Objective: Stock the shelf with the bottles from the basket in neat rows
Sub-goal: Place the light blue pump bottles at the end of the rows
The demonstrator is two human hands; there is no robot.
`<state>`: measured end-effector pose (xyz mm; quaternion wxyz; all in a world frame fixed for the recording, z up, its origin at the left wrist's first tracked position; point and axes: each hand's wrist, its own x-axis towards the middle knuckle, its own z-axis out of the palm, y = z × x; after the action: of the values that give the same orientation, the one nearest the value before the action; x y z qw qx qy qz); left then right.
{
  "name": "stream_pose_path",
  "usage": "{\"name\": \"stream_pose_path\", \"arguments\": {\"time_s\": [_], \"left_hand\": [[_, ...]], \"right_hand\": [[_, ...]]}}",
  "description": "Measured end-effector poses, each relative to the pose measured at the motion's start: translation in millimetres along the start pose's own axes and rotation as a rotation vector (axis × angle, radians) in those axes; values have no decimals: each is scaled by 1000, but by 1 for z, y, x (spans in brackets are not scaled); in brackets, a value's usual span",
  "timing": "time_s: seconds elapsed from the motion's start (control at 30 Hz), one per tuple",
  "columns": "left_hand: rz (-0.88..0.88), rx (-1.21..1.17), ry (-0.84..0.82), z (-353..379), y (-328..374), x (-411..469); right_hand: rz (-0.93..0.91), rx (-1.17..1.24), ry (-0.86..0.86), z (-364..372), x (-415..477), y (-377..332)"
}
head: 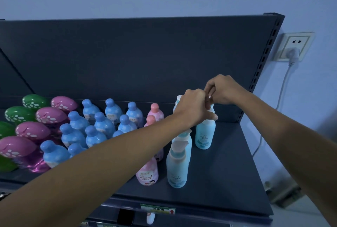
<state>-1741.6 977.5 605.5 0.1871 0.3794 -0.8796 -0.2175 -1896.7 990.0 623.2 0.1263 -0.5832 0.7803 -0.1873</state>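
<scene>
Forearms (pixel 109 163) span the dark metal shelf (pixel 228 163). Left hand (pixel 193 106) grips the pale-blue plastic pump bottle (pixel 205 133); right hand (pixel 222 90) pinches its nozzle, seemingly straightening it.

Shelf (pixel 228 172): left hand (pixel 193 106) is curled over the pump head of a pale pump bottle (pixel 205 133), which stands upright near the back right corner. The right hand (pixel 222 90) pinches the same pump head, its fingers touching the left hand. Two more pale bottles (pixel 177 168) stand in file toward the front edge; pink bottles (pixel 147 172), blue bottles (pixel 94 135), magenta caps (pixel 32 130) and green caps (pixel 18 114) run in rows to the left edge.
</scene>
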Motion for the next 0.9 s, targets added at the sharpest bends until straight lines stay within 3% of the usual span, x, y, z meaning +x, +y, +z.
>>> {"name": "stream_pose_path", "arguments": {"time_s": [0.43, 0.9], "left_hand": [[10, 25, 156, -73, -54, -30], [-48, 96, 109, -159, -165, -137]], "right_hand": [[-12, -31, 125, -1, -23, -36], [-105, -152, 153, 52, -103, -192]]}}
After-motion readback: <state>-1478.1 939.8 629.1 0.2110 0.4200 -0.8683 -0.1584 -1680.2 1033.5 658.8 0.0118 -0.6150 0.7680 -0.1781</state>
